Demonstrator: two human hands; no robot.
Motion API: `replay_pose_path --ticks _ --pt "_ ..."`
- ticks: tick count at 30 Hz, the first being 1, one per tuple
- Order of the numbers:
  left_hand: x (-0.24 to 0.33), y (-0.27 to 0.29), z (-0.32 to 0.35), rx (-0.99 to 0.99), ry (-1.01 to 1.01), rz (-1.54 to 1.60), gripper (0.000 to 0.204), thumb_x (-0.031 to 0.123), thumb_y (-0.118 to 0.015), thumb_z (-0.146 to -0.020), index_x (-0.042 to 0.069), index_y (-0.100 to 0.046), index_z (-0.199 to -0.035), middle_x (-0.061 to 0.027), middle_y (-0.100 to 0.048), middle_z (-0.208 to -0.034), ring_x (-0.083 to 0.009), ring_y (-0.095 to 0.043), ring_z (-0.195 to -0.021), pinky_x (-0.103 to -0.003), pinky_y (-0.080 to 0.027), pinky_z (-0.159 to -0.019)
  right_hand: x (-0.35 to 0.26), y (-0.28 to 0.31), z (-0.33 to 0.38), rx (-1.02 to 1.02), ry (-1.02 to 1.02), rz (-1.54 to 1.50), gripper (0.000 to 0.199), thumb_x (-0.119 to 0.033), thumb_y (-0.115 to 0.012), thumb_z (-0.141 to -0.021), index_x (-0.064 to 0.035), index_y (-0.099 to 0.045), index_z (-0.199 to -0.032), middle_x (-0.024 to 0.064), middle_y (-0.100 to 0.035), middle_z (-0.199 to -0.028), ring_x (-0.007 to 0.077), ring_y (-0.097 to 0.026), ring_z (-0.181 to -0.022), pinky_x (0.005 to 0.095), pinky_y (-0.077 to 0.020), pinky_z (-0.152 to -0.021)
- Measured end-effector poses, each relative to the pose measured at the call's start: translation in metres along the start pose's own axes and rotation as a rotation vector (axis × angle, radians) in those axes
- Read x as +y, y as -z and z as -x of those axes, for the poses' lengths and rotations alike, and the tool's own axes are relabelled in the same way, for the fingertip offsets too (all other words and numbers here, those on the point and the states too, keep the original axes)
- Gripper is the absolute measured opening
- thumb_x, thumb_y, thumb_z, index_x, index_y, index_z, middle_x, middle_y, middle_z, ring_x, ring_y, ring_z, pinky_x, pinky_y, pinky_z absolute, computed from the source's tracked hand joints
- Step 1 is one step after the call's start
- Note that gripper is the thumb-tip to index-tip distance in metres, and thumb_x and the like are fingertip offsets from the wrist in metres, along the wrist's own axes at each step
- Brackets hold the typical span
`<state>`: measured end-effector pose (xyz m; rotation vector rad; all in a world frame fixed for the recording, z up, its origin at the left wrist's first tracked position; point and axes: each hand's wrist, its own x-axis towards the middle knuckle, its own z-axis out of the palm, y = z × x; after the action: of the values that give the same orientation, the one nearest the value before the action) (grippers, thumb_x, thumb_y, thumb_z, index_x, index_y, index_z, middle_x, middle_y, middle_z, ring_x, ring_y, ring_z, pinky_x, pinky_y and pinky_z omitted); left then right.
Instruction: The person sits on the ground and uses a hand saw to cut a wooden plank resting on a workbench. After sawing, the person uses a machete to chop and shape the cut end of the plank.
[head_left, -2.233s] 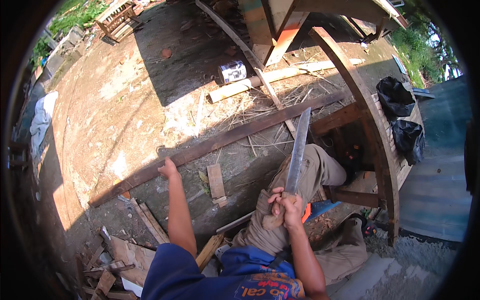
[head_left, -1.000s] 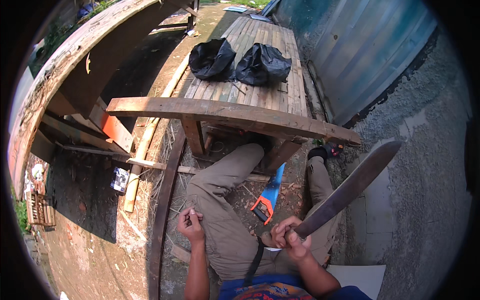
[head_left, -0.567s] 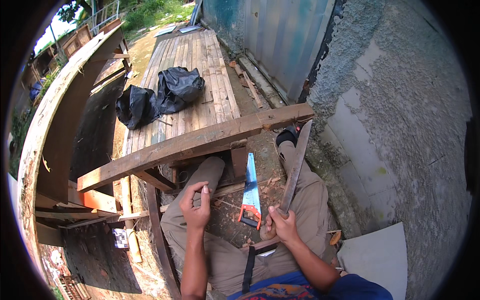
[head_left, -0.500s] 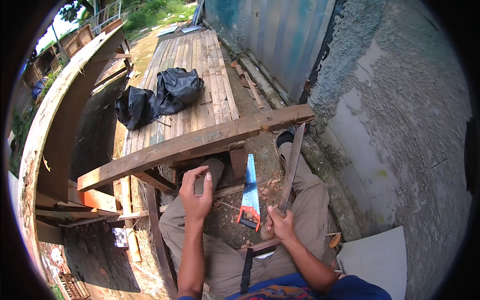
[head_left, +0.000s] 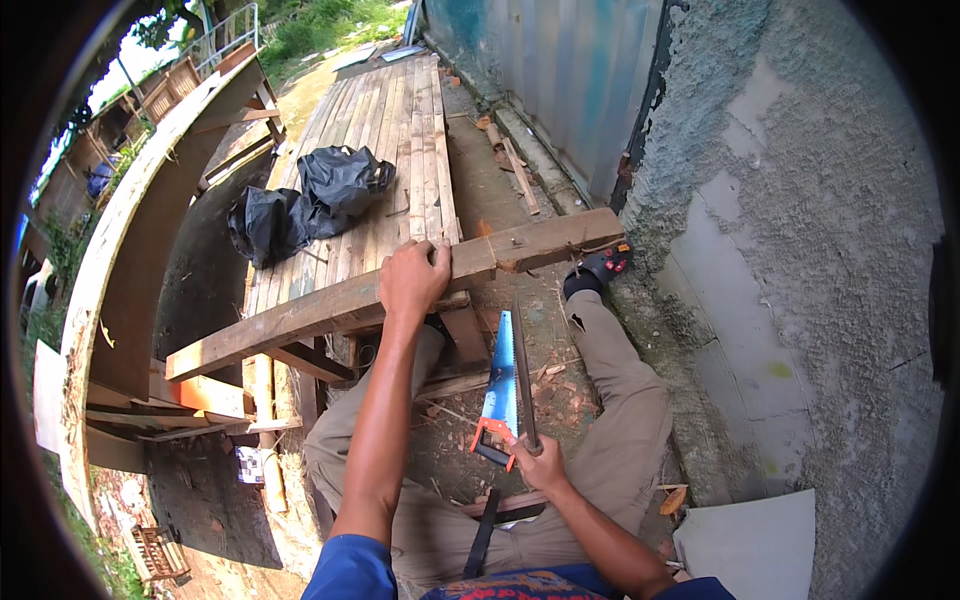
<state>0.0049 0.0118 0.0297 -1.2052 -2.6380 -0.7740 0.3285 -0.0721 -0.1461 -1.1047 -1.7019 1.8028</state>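
Note:
A long wooden beam point(head_left: 300, 312) lies slantwise across the bamboo-slat bench in front of me, with a notch in its lower edge right of the middle. My left hand point(head_left: 412, 280) grips it near the middle, fingers over the top. In my right hand point(head_left: 540, 466), low between my legs, is the handle of a machete point(head_left: 525, 375); its blade points away from me, edge-on and thin to the eye. Just left of the blade, a handsaw point(head_left: 500, 385) with a blue blade and an orange-and-black handle rests on the ground.
Black plastic bags point(head_left: 335, 190) lie on the slatted bench point(head_left: 415, 130). A rough wall point(head_left: 800, 230) rises close on the right, with a pale panel point(head_left: 755, 545) by its foot. To the left stands a large wooden tabletop or frame point(head_left: 130, 270). Wood chips litter the ground.
My left hand has moved forward and closed on the beam. My right hand has come lower and leftward, taking the machete off the beam's right end and beside the saw.

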Motion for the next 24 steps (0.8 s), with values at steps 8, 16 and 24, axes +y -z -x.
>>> replay_pose_path --ticks 8,16,24 --pt "-0.003 0.003 0.004 0.063 0.01 0.02 0.04 0.038 -0.06 -0.093 0.003 -0.078 -0.087 -0.0216 -0.07 -0.096 -0.042 -0.066 -0.091 -0.051 -0.052 -0.084 -0.164 -0.018 -0.089 -0.044 0.376 -0.583 0.024 -0.014 -0.066 -0.099 -0.0047 -0.057 -0.078 -0.0024 -0.053 -0.057 0.006 -0.05 -0.048 0.0254 -0.0372 -0.045" --pt "-0.001 -0.002 -0.001 0.051 -0.031 0.02 0.04 0.038 -0.059 -0.094 0.002 -0.077 -0.09 -0.0207 -0.069 -0.096 -0.0422 -0.067 -0.09 -0.05 -0.053 -0.082 -0.075 -0.025 -0.151 -0.109 0.016 -0.334 0.031 -0.019 -0.069 -0.097 -0.0087 -0.053 -0.072 -0.0019 -0.051 -0.057 0.007 -0.047 -0.045 0.0268 -0.0357 -0.042" --pt "-0.006 0.009 0.005 0.051 0.018 0.023 0.041 0.034 -0.06 -0.093 -0.002 -0.077 -0.087 -0.0205 -0.071 -0.099 -0.0393 -0.066 -0.098 -0.048 -0.05 -0.091 -0.189 -0.002 -0.102 -0.107 0.359 -0.577 0.023 -0.011 -0.066 -0.099 -0.0042 -0.053 -0.081 -0.0004 -0.052 -0.06 0.0064 -0.045 -0.047 0.0266 -0.0361 -0.044"
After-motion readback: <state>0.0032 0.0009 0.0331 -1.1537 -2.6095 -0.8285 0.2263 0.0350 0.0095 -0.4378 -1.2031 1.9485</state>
